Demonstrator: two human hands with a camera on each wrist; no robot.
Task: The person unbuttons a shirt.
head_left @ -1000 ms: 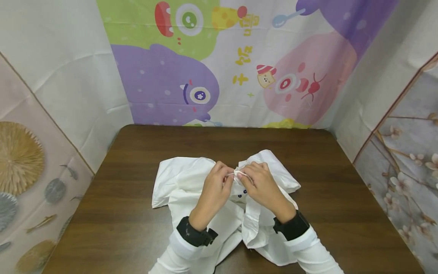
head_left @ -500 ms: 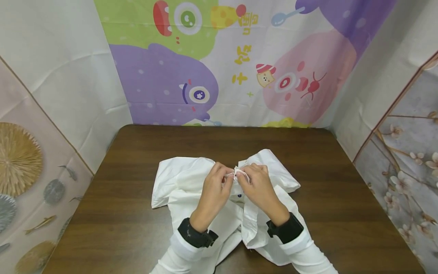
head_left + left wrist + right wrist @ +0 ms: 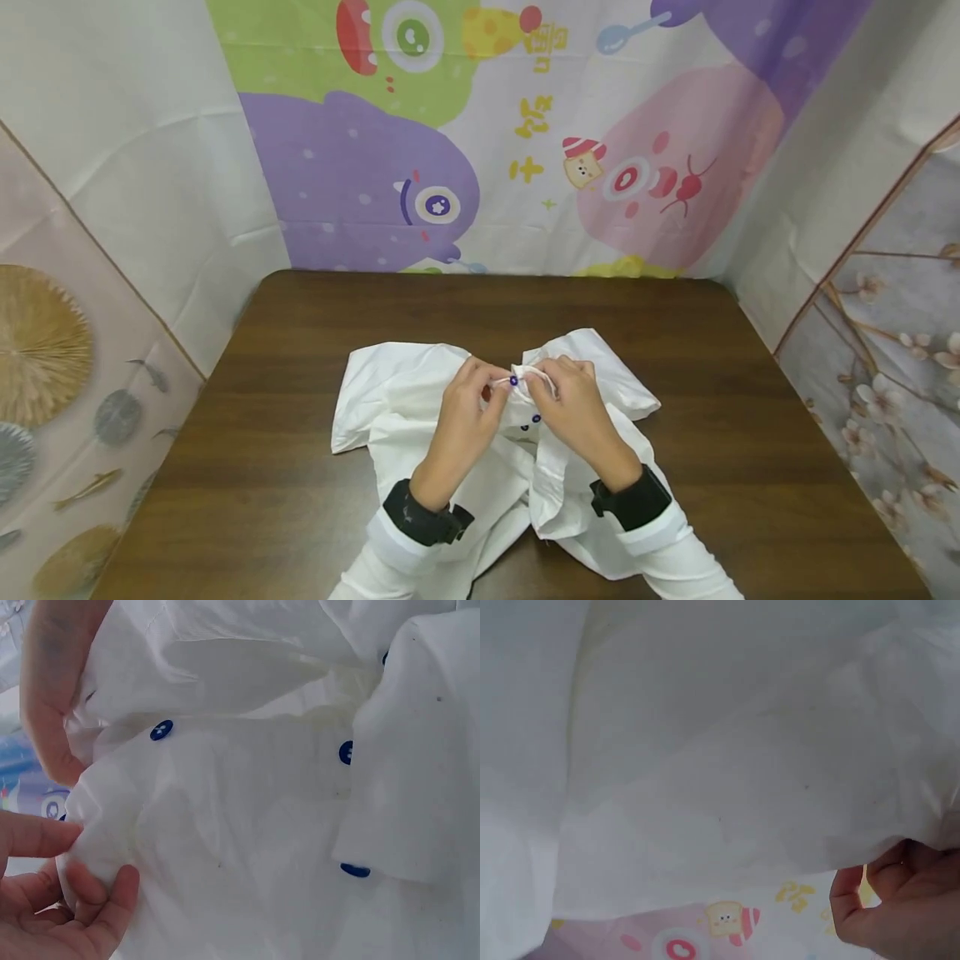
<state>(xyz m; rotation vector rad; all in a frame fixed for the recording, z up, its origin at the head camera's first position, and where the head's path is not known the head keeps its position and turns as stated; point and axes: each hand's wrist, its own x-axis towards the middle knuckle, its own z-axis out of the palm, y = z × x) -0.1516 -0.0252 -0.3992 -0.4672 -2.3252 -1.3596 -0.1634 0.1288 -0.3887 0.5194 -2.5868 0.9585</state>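
A white shirt (image 3: 405, 383) with dark blue buttons lies front up on the table, its sleeves spread to both sides. At its top, my left hand (image 3: 467, 408) pinches the fabric edge right beside a blue button (image 3: 513, 381). From the other side, my right hand (image 3: 576, 410) grips the folded collar area between thumb and fingers, close to the same button. More blue buttons (image 3: 161, 730) run along the front placket in the left wrist view. Mostly white cloth fills the right wrist view, with my right hand's fingers (image 3: 847, 900) curled at its edge.
The brown wooden table (image 3: 300, 317) extends around the shirt on all sides. Behind it hangs a cartoon-printed curtain (image 3: 360, 183). Patterned cloth panels (image 3: 892, 333) stand at the left and right.
The blue button between the fingertips has come into plain sight, and further buttons below show again. My right hand has shifted slightly to the right.
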